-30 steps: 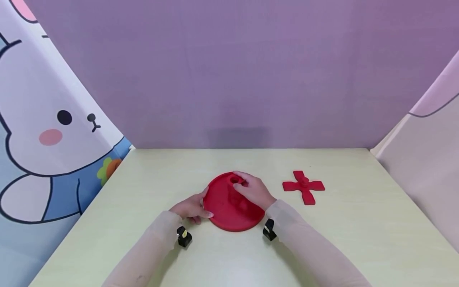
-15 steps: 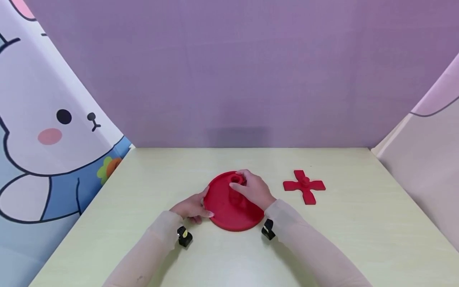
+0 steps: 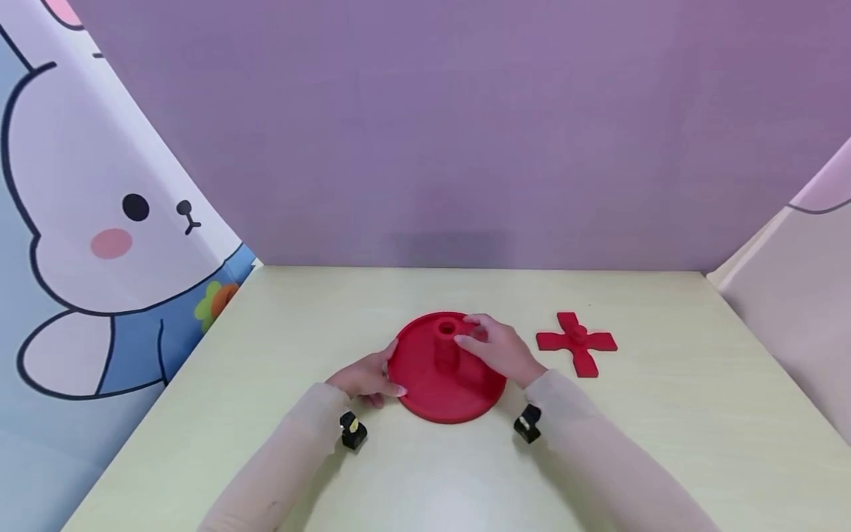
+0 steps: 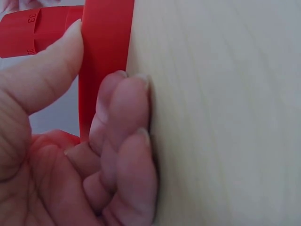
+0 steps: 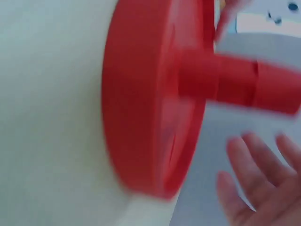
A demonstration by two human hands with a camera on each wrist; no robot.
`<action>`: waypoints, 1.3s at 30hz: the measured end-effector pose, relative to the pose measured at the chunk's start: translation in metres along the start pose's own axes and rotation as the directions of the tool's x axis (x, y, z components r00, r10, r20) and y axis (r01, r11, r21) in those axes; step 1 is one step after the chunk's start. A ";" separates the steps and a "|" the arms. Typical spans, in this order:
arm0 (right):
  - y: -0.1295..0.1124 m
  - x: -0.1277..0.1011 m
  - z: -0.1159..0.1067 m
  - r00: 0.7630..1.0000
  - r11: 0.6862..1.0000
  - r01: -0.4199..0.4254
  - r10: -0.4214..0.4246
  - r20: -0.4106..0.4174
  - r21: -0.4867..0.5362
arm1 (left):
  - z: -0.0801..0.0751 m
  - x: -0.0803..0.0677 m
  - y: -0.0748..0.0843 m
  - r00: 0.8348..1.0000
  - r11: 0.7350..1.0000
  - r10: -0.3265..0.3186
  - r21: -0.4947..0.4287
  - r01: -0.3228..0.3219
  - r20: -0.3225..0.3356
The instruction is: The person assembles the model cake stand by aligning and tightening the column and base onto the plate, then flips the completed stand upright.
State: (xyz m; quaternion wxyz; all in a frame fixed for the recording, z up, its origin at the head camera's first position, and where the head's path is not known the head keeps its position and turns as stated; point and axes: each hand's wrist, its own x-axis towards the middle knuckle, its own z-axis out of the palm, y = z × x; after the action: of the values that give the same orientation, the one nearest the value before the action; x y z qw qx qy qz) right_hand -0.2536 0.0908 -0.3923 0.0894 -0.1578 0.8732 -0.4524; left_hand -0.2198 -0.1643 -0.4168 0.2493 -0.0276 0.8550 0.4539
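Since a second ago, in the head view, the right hand point(image 3: 500, 350) has let go of the hollow post on the round red plastic disc point(image 3: 425, 373) at mid-table, fingers now loosely apart beside it. The left wrist view shows the left hand point(image 4: 70, 141) pinching the disc's rim point(image 4: 106, 52) between thumb and curled fingers. The right wrist view, blurred, shows open fingers point(image 5: 256, 162) off the post point(image 5: 235, 84); the disc looks stiff, light and smooth, best held at rim or post.

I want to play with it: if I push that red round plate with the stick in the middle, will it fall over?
Probably not: the red disc lies flat and wide on the table. It looks stiff, like hard plastic. It would likely slide rather than tip.
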 end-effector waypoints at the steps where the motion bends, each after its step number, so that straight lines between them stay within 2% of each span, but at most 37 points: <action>1: 0.004 0.000 -0.008 1.000 1.000 -0.010 0.010 0.025 -0.008 | 0.000 0.001 0.000 1.000 1.000 -0.003 0.001 0.003 -0.001; 6: 0.026 -0.005 -0.052 0.986 0.992 -0.070 0.085 0.147 -0.100 | -0.001 0.001 -0.001 1.000 1.000 -0.006 0.013 0.006 -0.001; 11: 0.051 -0.015 -0.095 0.980 0.975 -0.109 0.138 0.144 -0.193 | -0.002 0.003 0.001 1.000 1.000 0.003 0.000 -0.003 0.006; 16: 0.078 -0.019 -0.130 0.975 0.969 -0.151 0.179 0.132 -0.198 | -0.003 0.005 0.002 1.000 1.000 -0.003 0.006 0.003 0.001; 20: 0.096 -0.020 -0.150 0.967 0.964 -0.181 0.211 0.144 -0.197 | -0.002 0.006 0.003 1.000 1.000 -0.006 -0.001 0.006 0.006; 25: 0.108 -0.021 -0.162 0.970 0.960 -0.170 0.203 0.136 -0.221 | -0.002 0.006 0.001 1.000 1.000 0.005 -0.003 -0.005 0.000; 39: 0.122 -0.013 -0.163 0.984 0.918 -0.092 0.144 0.107 -0.386 | -0.002 0.004 0.002 1.000 1.000 0.008 -0.014 -0.008 0.002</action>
State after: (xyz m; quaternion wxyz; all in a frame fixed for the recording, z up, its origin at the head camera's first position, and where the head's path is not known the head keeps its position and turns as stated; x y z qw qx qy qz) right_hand -0.3143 0.2854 -0.3986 0.1423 -0.1488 0.9441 -0.2574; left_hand -0.2248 -0.1636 -0.4165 0.2484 -0.0254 0.8516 0.4608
